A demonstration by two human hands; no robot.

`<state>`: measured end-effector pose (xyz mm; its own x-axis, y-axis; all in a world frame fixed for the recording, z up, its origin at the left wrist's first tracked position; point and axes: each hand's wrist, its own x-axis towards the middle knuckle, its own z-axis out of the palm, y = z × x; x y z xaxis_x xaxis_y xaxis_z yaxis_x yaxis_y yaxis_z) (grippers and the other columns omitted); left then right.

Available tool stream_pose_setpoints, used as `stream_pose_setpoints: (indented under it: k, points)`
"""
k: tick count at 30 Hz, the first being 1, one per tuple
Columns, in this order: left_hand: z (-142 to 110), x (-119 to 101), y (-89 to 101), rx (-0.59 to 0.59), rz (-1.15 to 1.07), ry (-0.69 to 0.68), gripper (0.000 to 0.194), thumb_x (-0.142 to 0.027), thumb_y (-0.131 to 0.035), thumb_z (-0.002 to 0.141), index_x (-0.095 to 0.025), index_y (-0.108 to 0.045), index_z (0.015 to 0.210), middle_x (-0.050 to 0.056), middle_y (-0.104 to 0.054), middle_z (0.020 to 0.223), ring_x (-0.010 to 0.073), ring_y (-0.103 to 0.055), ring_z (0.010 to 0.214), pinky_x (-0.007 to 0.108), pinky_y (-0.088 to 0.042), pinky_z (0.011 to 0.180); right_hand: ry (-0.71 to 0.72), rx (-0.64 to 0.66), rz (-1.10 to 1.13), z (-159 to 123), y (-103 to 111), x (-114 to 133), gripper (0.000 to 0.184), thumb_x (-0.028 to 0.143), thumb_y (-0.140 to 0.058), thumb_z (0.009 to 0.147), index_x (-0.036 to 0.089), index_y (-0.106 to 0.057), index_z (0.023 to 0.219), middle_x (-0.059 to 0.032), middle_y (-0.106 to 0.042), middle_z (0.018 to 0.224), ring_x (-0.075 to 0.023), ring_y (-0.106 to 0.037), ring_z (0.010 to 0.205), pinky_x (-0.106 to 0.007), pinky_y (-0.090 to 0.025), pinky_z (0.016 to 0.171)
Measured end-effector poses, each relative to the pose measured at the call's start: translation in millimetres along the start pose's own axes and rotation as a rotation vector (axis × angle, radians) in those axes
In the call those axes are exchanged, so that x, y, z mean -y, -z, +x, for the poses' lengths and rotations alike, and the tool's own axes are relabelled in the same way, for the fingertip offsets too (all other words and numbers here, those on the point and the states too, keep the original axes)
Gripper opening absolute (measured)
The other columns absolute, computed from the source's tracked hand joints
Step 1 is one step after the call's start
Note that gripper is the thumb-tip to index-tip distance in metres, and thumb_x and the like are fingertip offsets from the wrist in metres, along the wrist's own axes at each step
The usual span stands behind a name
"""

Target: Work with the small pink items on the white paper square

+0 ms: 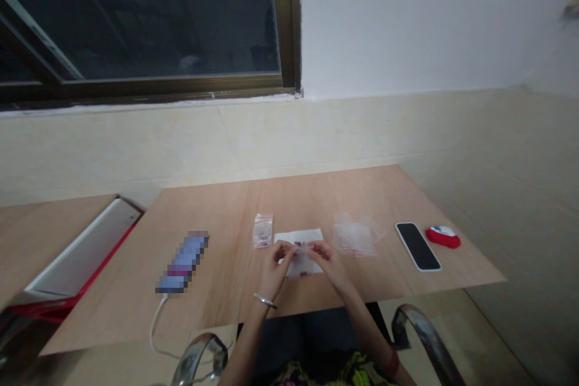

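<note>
Both hands meet over a white sheet of paper (pixel 298 235) near the table's front edge. My left hand (pixel 279 259) pinches the left side of a small clear plastic bag (pixel 300 250). On its other side, the fingers of my right hand (pixel 326 256) are closed on the same bag. Small dark bits lie on the paper just above and below the fingers, too small to name. Left of the paper lies a stack of clear zip bags (pixel 263 231) with pinkish edges. To the right, several flat clear bags (pixel 356 237) overlap.
A phone (pixel 418 246) with a dark screen and a red and white object (pixel 443 236) lie at the right of the wooden table (pixel 226 205). At left is a blurred-out phone (pixel 183 262) on a white cable (pixel 156 325). Metal chair arms (pixel 423 338) flank me.
</note>
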<state>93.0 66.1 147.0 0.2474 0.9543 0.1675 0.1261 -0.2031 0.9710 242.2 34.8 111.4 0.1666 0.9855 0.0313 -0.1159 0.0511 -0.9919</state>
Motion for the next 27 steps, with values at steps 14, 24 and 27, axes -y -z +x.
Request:
stream_pose_setpoints:
  k: [14,24,27]
  points:
    - [-1.8,-16.3,0.3,-0.081,-0.092,0.119,0.026,-0.04,-0.063,0.073,-0.014,-0.062,0.07,0.002,-0.062,0.061,0.0134,-0.059,0.06,0.024,-0.047,0.058,0.011,-0.137,0.151,1.5,-4.1,15.1,0.025,0.044,-0.058,0.077,0.02,-0.057,0.084,0.0025,-0.059,0.064,-0.0125,-0.056,0.054,-0.025,-0.044,0.056]
    - [-1.8,-8.3,2.4,-0.043,-0.094,0.07,0.021,-0.035,-0.059,0.078,-0.014,-0.063,0.077,0.003,-0.062,0.07,0.0136,-0.057,0.067,0.023,-0.044,0.064,-0.073,-0.075,0.15,-1.1,-6.0,19.5,0.024,0.04,-0.063,0.073,0.017,-0.062,0.08,-0.0008,-0.065,0.073,-0.0149,-0.063,0.058,-0.025,-0.047,0.059]
    - [-3.8,-8.3,2.8,-0.075,-0.063,0.071,0.021,-0.034,-0.058,0.079,-0.014,-0.063,0.078,0.003,-0.063,0.07,0.0142,-0.058,0.068,0.024,-0.044,0.065,-0.066,-0.056,0.147,-2.6,-6.7,22.6,0.022,0.038,-0.062,0.074,0.016,-0.064,0.077,-0.001,-0.065,0.068,-0.0148,-0.062,0.059,-0.026,-0.047,0.062]
